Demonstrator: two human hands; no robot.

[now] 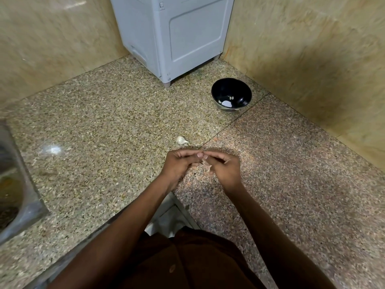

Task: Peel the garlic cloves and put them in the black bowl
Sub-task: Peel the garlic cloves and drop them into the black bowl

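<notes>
Speckled granite counter (104, 126) runs into a corner of tan marble walls, with a grey appliance (177, 36) standing at the back and the edge of a steel sink (12, 184) at my far left. My left hand (179, 165) and right hand (224, 167) meet just above the counter, fingers curled toward each other and thumbs touching, as if working at something small; I judge it is a garlic clove being peeled, but the clove itself is hidden between the fingertips and I cannot tell for certain. A pale flake, probably skin, shows below the thumbs. One unpeeled clove (181, 140) lies on the counter just beyond my hands. Further back, near the right wall, the black bowl (231, 93) holds a few white bits, which I take for cloves already done. So I judge the task partly finished: some garlic is in the bowl, one clove seems in hand, and at least one waits
</notes>
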